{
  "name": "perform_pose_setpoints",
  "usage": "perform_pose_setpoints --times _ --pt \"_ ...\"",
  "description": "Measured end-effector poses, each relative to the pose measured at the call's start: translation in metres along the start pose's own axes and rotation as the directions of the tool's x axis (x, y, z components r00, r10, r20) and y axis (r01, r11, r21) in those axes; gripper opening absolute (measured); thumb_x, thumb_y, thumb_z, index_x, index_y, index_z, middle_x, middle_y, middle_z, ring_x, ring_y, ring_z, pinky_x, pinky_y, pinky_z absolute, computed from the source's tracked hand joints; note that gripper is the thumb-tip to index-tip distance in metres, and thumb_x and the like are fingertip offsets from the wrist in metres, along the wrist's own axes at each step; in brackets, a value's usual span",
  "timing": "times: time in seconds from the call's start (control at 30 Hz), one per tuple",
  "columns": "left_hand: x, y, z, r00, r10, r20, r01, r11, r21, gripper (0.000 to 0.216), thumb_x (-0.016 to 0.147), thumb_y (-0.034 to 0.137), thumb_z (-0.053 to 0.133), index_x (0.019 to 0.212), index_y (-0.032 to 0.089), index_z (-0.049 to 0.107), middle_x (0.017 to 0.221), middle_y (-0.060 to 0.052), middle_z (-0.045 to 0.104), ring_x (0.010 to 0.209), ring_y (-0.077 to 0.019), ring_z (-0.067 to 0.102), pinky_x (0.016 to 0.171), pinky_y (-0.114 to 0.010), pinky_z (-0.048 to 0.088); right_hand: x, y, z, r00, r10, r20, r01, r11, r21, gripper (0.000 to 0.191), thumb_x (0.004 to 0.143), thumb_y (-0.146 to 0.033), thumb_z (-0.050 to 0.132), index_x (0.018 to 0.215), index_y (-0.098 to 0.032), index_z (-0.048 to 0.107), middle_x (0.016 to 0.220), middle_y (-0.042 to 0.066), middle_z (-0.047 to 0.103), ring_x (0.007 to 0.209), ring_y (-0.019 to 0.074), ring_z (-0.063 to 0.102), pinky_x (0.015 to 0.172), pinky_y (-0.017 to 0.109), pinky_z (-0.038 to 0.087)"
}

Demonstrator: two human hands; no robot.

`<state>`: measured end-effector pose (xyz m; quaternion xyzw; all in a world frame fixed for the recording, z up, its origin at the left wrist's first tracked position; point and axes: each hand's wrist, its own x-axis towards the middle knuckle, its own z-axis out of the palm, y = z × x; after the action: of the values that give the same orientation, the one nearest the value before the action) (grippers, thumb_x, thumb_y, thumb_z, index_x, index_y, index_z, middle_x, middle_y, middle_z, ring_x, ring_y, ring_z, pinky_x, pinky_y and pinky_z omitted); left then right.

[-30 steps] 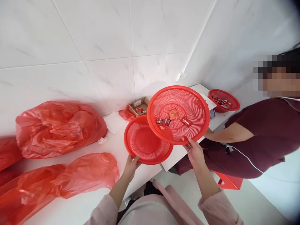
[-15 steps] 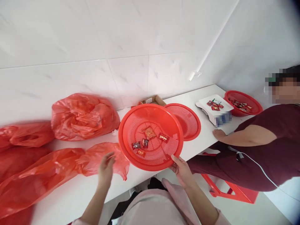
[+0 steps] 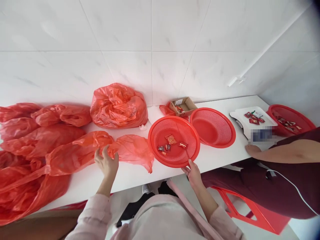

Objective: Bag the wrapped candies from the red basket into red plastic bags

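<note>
My right hand (image 3: 193, 174) grips the near rim of a round red plastic basket (image 3: 153, 155), thumb on the edge and fingers beneath. Several small wrapped snack packets (image 3: 171, 139) lie on the basket's bottom. My left hand (image 3: 107, 163) is open, its fingers curved and apart, over a crumpled red plastic bag (image 3: 135, 150) stretched along the table. Whether the fingertips touch the bag I cannot tell. A second red basket (image 3: 213, 133) stands just right of the first, partly behind it.
Full red bags (image 3: 118, 106) crowd the table's left side. A small cardboard box (image 3: 188, 108) sits by the wall. To the right are a white scale (image 3: 240, 115) with packets on it, another red basket (image 3: 310, 125), and a seated person's arm (image 3: 287, 150) on the table edge.
My view has swung left. The held basket appears lower and farther from me. My left hand has moved left over the bag, and its fingers have spread.
</note>
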<state>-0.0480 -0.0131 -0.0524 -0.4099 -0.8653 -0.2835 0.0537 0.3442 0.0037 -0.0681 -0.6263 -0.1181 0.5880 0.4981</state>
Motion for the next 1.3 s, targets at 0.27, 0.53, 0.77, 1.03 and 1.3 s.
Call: perform_pose_setpoints --times 0.27,0.53,0.77,1.03,1.3 --pt "0.033 -0.004 -0.013 0.983 0.134 0.128 -0.156 0.971 0.180 0.026 0.084 0.035 0.057 0.098 0.020 0.073 0.148 -0.015 0.035 0.129 -0.0426 0.032 0.096 -0.057 0.033 -0.031 -0.011 0.028 0.809 -0.413 0.418 0.588 0.556 -0.588 0.022 0.087 -0.042 0.054 0.096 -0.021 0.056 0.093 0.004 0.062 0.082 0.0177 0.061 0.073 0.032 0.052" --pt "-0.015 -0.020 -0.055 0.936 0.022 0.350 0.019 0.994 -0.111 0.027 0.083 0.037 0.052 0.103 0.021 0.058 0.093 -0.008 0.067 0.088 -0.0265 0.061 0.082 -0.040 0.046 0.050 -0.009 0.125 0.770 0.133 0.624 0.631 -0.305 -0.714 0.057 0.090 -0.021 0.052 0.144 -0.038 0.042 0.151 0.013 0.030 0.118 0.0299 0.053 0.090 0.041 0.044" --pt "-0.082 -0.030 -0.046 0.904 -0.374 0.209 0.424 0.849 -0.316 0.079 0.071 0.049 0.069 0.138 0.020 0.039 0.130 -0.015 0.048 0.119 -0.0296 0.050 0.101 -0.047 0.041 0.068 0.008 0.139 0.749 0.098 0.655 0.656 -0.243 -0.714 0.042 0.087 -0.010 0.048 0.123 -0.026 0.063 0.133 0.016 0.047 0.113 0.0293 0.054 0.088 0.040 0.044" --pt "-0.104 -0.038 -0.026 0.683 -0.575 0.450 0.730 0.552 -0.403 0.068 0.075 0.051 0.062 0.132 0.017 0.045 0.081 0.000 0.055 0.073 -0.0178 0.062 0.075 -0.037 0.052 0.004 0.000 0.151 0.721 0.097 0.686 0.525 0.571 -0.632 0.035 0.090 -0.032 0.036 0.122 -0.026 0.048 0.097 0.004 0.062 0.077 0.0149 0.061 0.061 0.023 0.047" --pt "-0.065 -0.001 -0.054 0.654 -0.312 0.689 0.683 0.635 -0.361 0.065 0.072 0.025 0.062 0.134 0.020 0.043 0.057 0.009 0.051 0.044 -0.0098 0.047 0.052 -0.023 0.042 -0.075 0.072 0.193 0.299 0.534 0.791 0.357 0.706 -0.611 0.021 0.074 -0.020 0.050 0.092 -0.020 0.061 0.068 -0.003 0.055 0.054 0.0095 0.051 0.046 0.018 0.038"
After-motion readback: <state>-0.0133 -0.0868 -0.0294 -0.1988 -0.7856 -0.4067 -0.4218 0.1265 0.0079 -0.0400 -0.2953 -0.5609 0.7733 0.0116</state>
